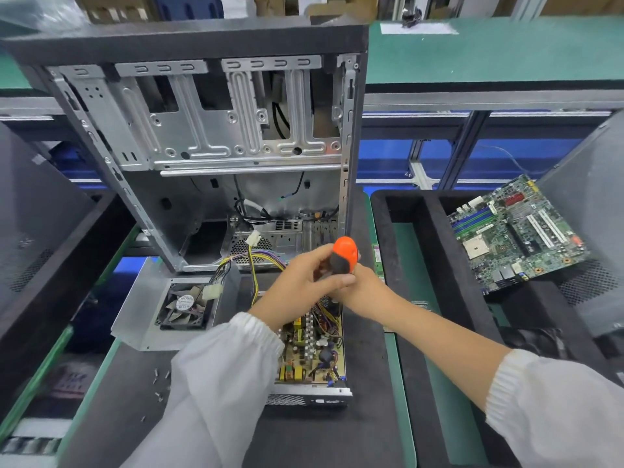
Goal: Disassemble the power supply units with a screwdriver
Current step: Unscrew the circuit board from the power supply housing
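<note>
Screwdriver [344,256] upright, orange butt up

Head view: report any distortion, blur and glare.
Head view: wide-angle bending bows the computer case and bench edges; the bottom-left corner smears; both hands on the orange screwdriver look slightly soft; lighting is even, with mild sheen on the case metal.

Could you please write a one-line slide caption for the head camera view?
Both hands grip an orange-handled screwdriver upright over an opened power supply unit, its fan cover set aside.
</note>
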`<state>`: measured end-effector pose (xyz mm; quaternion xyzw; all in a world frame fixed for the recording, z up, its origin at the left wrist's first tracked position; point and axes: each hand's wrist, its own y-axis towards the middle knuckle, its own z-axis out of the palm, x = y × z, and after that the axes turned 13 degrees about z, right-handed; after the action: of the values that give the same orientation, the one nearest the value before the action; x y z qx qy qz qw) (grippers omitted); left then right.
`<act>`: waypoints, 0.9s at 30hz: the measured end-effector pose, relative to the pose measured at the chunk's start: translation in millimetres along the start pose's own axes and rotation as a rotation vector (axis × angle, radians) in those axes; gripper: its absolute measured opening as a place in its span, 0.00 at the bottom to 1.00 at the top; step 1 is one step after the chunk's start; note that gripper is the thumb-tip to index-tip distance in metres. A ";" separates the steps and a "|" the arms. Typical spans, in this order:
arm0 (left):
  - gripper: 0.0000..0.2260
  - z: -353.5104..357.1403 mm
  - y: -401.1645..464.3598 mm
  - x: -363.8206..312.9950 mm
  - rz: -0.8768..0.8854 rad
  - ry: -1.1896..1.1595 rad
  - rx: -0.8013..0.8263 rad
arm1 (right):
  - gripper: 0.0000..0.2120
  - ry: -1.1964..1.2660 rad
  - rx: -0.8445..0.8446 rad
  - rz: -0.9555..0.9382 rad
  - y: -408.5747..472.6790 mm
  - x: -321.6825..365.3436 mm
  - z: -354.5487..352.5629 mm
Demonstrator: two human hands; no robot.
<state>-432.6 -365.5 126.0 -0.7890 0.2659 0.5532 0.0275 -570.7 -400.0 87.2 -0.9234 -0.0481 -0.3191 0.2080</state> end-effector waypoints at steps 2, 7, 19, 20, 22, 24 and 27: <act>0.14 3.9 -1.9 9.6 0.039 -0.093 -0.057 | 0.02 -0.047 0.099 -0.005 -7.6 4.1 -10.5; 0.12 7.2 -0.7 21.6 0.054 -0.149 -0.122 | 0.06 -0.442 0.277 -0.021 -35.1 19.1 -78.9; 0.08 12.9 -1.4 29.6 0.115 -0.329 -0.174 | 0.29 -0.555 -0.308 -0.081 -65.4 70.2 -86.2; 0.08 13.6 -0.3 29.5 0.132 -0.334 -0.181 | 0.29 -0.664 -0.336 -0.081 -65.6 71.7 -81.8; 0.06 15.1 1.6 31.9 0.148 -0.344 -0.199 | 0.25 -0.802 -0.358 -0.093 -63.3 73.1 -74.6; 0.06 15.4 1.6 36.4 0.120 -0.372 -0.202 | 0.21 -0.816 -0.325 -0.102 -62.7 74.3 -75.8; 0.09 16.2 -3.3 40.6 0.088 -0.495 -0.184 | 0.18 -0.796 -0.207 -0.126 -65.7 72.3 -81.9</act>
<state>-435.0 -373.1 82.9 -0.6166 0.2336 0.7518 -0.0044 -574.6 -377.4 212.6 -0.9859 -0.1491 0.0476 0.0593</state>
